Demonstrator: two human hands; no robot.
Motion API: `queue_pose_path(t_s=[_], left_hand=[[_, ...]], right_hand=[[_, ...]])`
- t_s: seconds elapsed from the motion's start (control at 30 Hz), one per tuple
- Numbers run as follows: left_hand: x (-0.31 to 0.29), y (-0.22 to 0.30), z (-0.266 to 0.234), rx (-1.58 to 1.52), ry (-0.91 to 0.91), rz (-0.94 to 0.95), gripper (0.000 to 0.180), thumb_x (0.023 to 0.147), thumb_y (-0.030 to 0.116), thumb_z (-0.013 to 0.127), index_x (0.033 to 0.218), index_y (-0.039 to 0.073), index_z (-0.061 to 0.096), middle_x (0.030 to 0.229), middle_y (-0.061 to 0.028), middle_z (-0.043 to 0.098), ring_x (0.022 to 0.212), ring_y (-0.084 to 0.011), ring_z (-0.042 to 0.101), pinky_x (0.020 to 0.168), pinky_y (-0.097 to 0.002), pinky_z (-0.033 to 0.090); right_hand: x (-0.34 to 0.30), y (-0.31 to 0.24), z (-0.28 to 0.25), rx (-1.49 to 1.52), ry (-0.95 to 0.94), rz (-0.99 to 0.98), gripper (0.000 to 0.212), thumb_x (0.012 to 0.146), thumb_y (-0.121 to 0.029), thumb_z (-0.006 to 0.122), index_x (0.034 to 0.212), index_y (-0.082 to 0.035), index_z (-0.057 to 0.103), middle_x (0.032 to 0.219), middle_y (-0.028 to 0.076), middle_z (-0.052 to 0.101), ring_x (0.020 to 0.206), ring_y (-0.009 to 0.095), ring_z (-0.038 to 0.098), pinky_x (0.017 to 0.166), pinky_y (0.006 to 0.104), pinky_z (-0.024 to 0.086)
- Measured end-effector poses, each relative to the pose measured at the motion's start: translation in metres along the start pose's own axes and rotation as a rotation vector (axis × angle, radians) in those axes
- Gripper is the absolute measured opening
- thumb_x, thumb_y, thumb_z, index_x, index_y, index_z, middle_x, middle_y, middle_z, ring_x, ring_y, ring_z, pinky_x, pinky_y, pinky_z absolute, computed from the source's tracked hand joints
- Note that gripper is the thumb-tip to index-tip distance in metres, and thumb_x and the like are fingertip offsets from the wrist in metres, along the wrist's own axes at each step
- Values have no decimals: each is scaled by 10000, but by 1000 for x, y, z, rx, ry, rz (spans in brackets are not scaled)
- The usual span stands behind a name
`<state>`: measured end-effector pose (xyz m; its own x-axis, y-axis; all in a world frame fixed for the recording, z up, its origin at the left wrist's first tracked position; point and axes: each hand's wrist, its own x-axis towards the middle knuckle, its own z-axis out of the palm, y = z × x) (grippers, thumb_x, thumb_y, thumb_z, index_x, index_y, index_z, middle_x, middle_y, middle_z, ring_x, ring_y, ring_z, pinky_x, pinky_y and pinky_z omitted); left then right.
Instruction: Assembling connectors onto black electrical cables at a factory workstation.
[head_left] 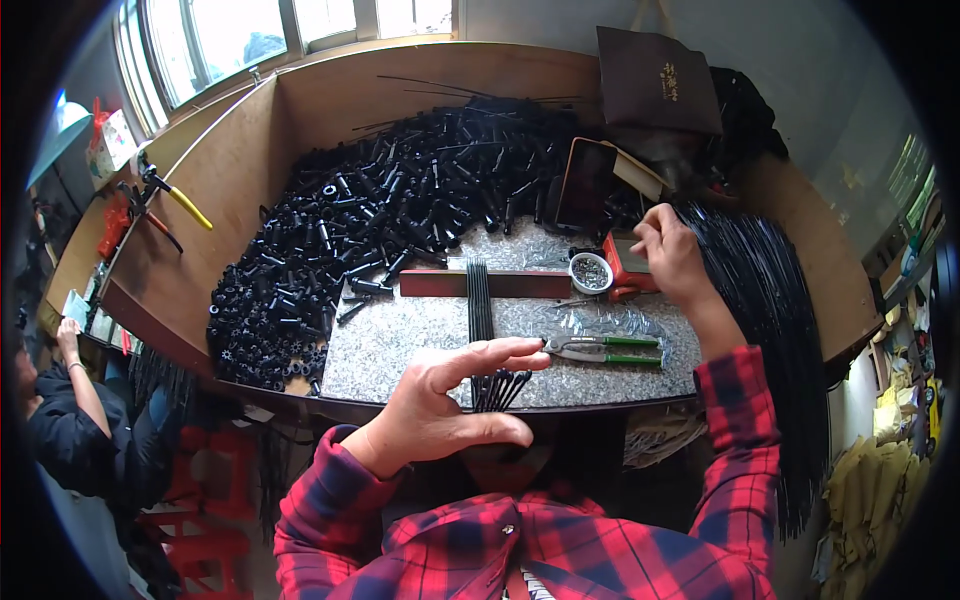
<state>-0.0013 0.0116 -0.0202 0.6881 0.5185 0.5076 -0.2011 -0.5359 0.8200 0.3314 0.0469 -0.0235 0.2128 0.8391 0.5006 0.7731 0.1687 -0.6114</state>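
Left hand [425, 402]: grip released, thumb and fingers parted; near ends of thin black rod bundle [481, 310] show in the gap, contact unclear. Bundle mid-bench [400, 345], long axis near-far, across dark red bar [435, 284], stretching far from this nearer hand. Green-handled pliers [630, 342] to its right. Right hand [675, 258] well apart, right and far; fingers curled, cannot tell if grasping anything.

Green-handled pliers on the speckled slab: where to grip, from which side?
Probably by the green handles, from the right: the pliers lie flat with both handles pointing right, while the jaws point left, towards the left hand.
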Motion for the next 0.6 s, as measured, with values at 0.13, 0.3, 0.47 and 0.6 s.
queue_pose_path(t_s=[0.13,0.3,0.47,0.6], left_hand=[[-2,4,1,113,54,-4,365,786,20,698,1139,4,605,1019,-126,682,986,-201,647,871,-301,501],[-1,6,9,112,112,-32,279,802,-57,648,1077,-6,634,970,-119,692,939,-187,659,835,-291,525],[-4,-1,7,127,130,-5,273,803,-74,637,1068,-9,635,941,-126,695,912,-183,665,825,-289,532],[-3,2,8,119,128,-47,239,824,-60,617,1058,-17,634,944,-128,694,916,-182,663,826,-295,529]], right_hand=[[-47,-92,-8,191,-179,-189,56,881,23,527,933,6,538,821,124,611,620,149,633,546,257,491],[-80,-134,-27,83,-305,-646,307,751,130,582,1036,17,599,851,156,597,699,272,635,585,326,513],[-86,-139,-30,43,-344,-667,327,747,114,604,1057,12,616,829,156,602,690,273,637,575,326,516],[-87,-141,-31,0,-337,-677,331,734,108,605,1051,12,616,820,148,606,670,270,639,559,326,521]])
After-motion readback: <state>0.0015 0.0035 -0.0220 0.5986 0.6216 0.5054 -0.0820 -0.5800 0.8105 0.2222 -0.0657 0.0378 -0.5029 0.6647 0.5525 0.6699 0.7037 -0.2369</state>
